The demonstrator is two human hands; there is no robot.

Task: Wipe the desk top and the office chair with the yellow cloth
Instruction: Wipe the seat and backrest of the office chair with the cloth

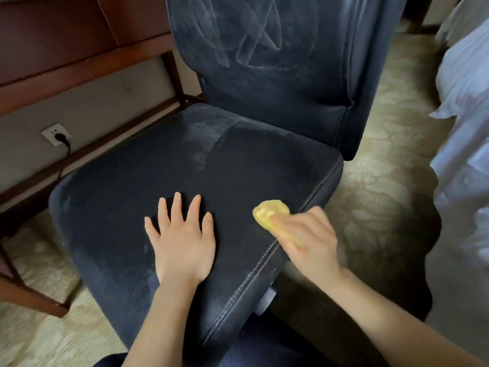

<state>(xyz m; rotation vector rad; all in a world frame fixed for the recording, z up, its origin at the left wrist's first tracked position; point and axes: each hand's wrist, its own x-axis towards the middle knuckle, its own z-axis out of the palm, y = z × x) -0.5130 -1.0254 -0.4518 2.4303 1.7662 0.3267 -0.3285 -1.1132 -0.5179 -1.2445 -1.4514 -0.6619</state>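
A dark blue office chair (pixel 217 160) fills the middle of the head view, its seat and backrest streaked with pale dust marks. My left hand (pixel 182 237) lies flat on the front of the seat with fingers spread, holding nothing. My right hand (pixel 309 239), blurred by motion, presses the crumpled yellow cloth (pixel 270 211) onto the seat near its right seam. The reddish-brown wooden desk (pixel 66 56) stands at the upper left; only its underside and frame show, and its top is out of view.
A wall socket (pixel 57 135) with a black plug sits under the desk. Patterned beige carpet (pixel 375 181) surrounds the chair. White bedding (pixel 463 128) hangs along the right edge. Desk legs (pixel 31 295) stand at the lower left.
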